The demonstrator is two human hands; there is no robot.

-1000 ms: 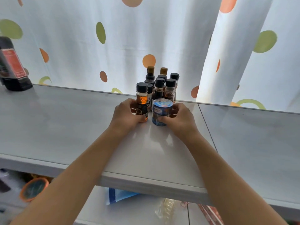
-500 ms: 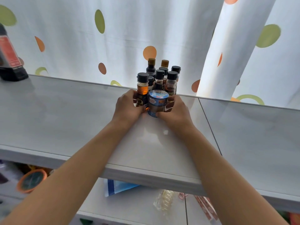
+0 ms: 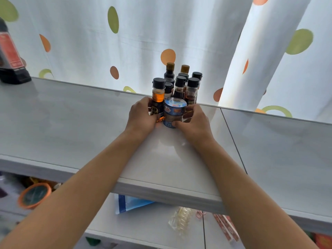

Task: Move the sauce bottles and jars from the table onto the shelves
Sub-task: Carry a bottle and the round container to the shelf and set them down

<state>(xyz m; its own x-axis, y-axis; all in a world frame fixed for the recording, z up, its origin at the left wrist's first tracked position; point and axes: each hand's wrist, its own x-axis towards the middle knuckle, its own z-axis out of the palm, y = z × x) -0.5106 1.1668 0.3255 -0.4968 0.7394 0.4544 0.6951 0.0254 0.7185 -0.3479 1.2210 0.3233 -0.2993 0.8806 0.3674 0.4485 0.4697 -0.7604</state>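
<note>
1. Toppling risk: left hand (image 3: 142, 115) fingers grasp the amber bottle (image 3: 158, 99), right hand (image 3: 193, 121) fingers grasp the blue jar (image 3: 174, 112), on the shelf (image 3: 71, 123) at twelve o'clock.
2. Pushing further could knock the packed bottles (image 3: 181, 83) behind.

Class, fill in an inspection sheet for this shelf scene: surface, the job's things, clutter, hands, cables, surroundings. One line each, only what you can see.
Surface: pale grey top shelf, glossy, with a seam right of the hands.
Job's things: amber bottle and blue jar stand at the front of a tight cluster of dark-capped bottles at the back edge.
Clutter: large dark bottle at far left; orange-rimmed lid, blue packet and clear hair clip on the lower shelf.
Hands: left hand wraps the amber bottle; right hand grips the blue jar.
Cables: nothing seen.
Surroundings: white curtain with green and orange spots.
</note>
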